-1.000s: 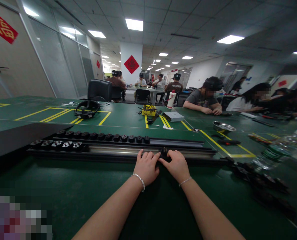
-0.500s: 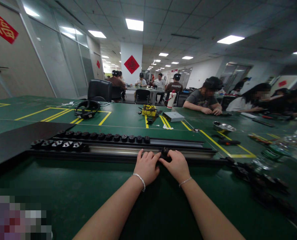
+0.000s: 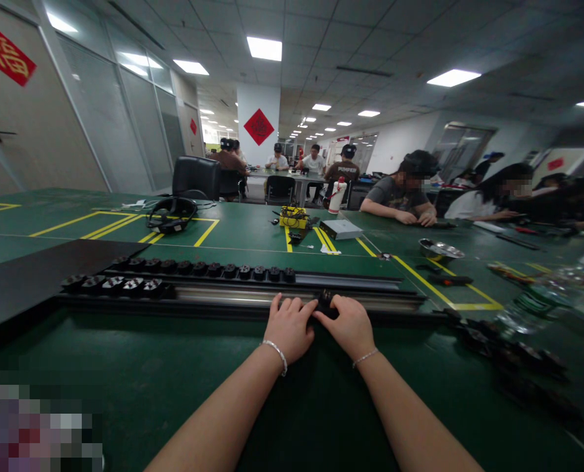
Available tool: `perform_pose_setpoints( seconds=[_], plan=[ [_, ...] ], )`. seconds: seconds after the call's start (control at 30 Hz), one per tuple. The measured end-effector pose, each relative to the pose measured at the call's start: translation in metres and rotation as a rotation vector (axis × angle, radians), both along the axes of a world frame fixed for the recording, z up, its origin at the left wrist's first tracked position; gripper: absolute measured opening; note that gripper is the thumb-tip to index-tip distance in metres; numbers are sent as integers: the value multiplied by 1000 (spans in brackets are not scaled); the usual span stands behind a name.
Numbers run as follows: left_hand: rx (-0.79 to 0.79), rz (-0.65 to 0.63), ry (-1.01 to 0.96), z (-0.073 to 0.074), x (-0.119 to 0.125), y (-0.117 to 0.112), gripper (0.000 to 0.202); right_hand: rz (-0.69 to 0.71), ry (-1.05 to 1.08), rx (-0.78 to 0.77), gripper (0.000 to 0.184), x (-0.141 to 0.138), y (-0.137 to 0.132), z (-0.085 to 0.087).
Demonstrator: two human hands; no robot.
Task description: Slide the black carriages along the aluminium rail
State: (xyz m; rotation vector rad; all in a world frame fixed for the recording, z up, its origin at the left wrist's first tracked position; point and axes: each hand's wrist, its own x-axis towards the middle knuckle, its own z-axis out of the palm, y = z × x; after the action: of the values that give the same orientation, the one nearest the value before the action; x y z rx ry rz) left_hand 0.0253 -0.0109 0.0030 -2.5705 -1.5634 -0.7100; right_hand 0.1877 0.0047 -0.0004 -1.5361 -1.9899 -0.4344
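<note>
A long black and silver rail [image 3: 233,295] lies across the green table [image 3: 124,380] in front of me. Both hands rest on its near edge. My left hand [image 3: 288,326] has its fingers curled over the rail. My right hand [image 3: 349,323] sits beside it, and the fingertips of both hands pinch a small black socket module [image 3: 325,300] seated in the rail. Several more black modules [image 3: 119,284] sit in the rail at its left end, and a second rail [image 3: 223,271] behind carries a longer row of them.
Loose black modules [image 3: 508,354] lie in a heap at the right. A metal bowl [image 3: 440,249], a black headset [image 3: 171,215], a yellow box [image 3: 293,217] and a white box [image 3: 341,229] stand further back. People work at the right side and at a far table.
</note>
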Motion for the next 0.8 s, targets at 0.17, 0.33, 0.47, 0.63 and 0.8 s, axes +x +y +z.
perform_pose_setpoints(
  seconds=[0.17, 0.33, 0.47, 0.63, 0.8],
  plan=[
    [-2, 3, -3, 0, 0, 1, 48, -7, 1, -12, 35, 0, 0, 1],
    [2, 10, 2, -1, 1, 2, 48, -10, -5, -6, 35, 0, 0, 0],
    [-14, 18, 19, 0, 1, 1, 48, -17, -11, -17, 36, 0, -1, 1],
    [-31, 15, 23, 4, 1, -1, 48, -16, -18, -10, 35, 0, -1, 3],
    [-47, 21, 27, 6, 1, -1, 48, -19, -7, -10, 35, 0, -1, 2]
  ],
)
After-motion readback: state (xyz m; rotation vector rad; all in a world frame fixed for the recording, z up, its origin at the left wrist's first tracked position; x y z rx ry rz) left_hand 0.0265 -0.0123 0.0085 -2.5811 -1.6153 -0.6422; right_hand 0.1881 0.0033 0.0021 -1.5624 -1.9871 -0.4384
